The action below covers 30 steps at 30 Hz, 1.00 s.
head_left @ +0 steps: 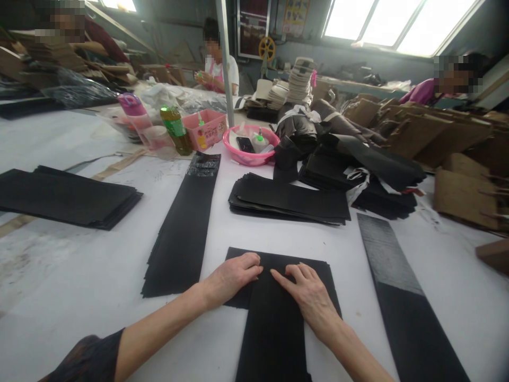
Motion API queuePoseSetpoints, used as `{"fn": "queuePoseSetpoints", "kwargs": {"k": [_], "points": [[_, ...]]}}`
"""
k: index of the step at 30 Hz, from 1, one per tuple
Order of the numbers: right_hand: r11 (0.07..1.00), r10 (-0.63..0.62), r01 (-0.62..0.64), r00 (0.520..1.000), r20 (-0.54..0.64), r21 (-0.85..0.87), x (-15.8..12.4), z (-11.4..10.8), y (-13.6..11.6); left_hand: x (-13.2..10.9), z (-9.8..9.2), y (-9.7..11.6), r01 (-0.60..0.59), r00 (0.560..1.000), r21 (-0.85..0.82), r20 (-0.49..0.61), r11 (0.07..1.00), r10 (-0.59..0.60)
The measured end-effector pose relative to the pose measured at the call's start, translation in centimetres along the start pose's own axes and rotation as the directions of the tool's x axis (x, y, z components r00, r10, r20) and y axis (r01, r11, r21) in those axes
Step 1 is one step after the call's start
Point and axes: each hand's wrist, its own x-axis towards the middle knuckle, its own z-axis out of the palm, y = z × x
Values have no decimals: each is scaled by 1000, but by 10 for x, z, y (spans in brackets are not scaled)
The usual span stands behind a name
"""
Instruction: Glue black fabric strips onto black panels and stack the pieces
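A long black strip (274,334) runs from the front edge of the view up onto a wider black piece (318,270) lying crosswise, forming a T. My left hand (234,273) is closed, its fingertips pinched together at the strip's upper left edge. Across from it, my right hand (310,292) rests over the strip's right side. Its thumb stretches toward the left hand, and the other fingers are partly bent and apart. A small gap separates the two hands. The overlap under the fingers is partly hidden.
Black strip stacks lie left (178,233), far left (59,196) and ahead (290,199). A strip with a shiny end (393,260) lies right. Behind are a pink basin (248,156) with a phone, a green-labelled bottle (175,130) and brown pieces (461,191). Several people sit beyond.
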Motion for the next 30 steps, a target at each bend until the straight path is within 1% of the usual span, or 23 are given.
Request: {"fn": "queuePoseSetpoints", "kwargs": {"k": [6,11,14,17,20,23,26,30], "points": [[1000,16,-16,1000,22,12,0,1,0,-3,4,1,69,995,-68,-69,995,-74],[999,27,-27,999,30,29,1,2,0,-3,4,4,79,992,-76,-88,994,-85],[998,40,-42,999,28,40,1,3,-1,-6,7,10,79,988,58,-138,995,-70],[996,62,-63,998,16,66,0,4,-5,-9,13,17,55,980,195,-200,979,-16],[994,82,-82,997,6,78,-1,4,-8,-11,17,23,25,975,250,-221,968,32],[992,99,-99,995,1,74,-1,3,-10,-12,19,25,19,969,297,-239,955,55],[992,107,-107,994,9,71,1,1,-11,-13,19,25,19,966,308,-252,951,63],[995,88,-89,996,20,45,6,-2,-12,-14,20,25,31,955,307,-290,951,63]]}}
